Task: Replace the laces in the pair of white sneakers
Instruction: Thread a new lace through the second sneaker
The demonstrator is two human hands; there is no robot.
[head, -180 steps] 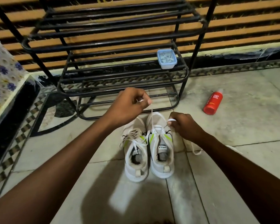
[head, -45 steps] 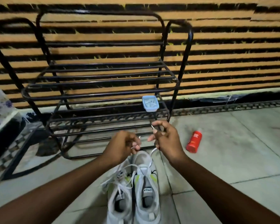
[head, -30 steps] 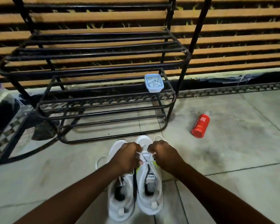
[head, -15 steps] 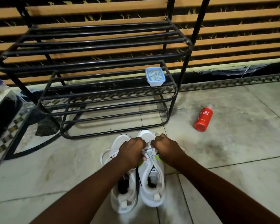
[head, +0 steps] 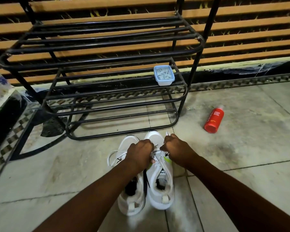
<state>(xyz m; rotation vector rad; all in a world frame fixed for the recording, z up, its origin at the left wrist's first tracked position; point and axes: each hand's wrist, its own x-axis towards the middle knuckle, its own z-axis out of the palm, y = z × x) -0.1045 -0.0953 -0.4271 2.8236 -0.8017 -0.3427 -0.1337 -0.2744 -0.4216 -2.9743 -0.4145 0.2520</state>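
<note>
Left hand (head: 139, 154): grip clenched on the white lace (head: 155, 150) above the right-side white fabric sneaker (head: 159, 180).
Right hand (head: 175, 148): grip closed on the same lace, just right of the left hand.
Sneakers: pair side by side on the tiled floor (head: 241, 148) under both hands; left-side white sneaker (head: 129, 198) has loose lace loops.
Beyond hands: black metal shoe rack (head: 107, 91), small blue plastic tub (head: 164, 77) on it.
Right of hands: red bottle (head: 214, 120) lying down.

Dim, warm light is falling from behind the wearer, throwing the forearms into dark shadow nearer than the fingers (head: 147, 144). Wide-angle distortion is bending the shoe rack (head: 107, 47) beyond them; focus is staying fairly sharp throughout.
</note>
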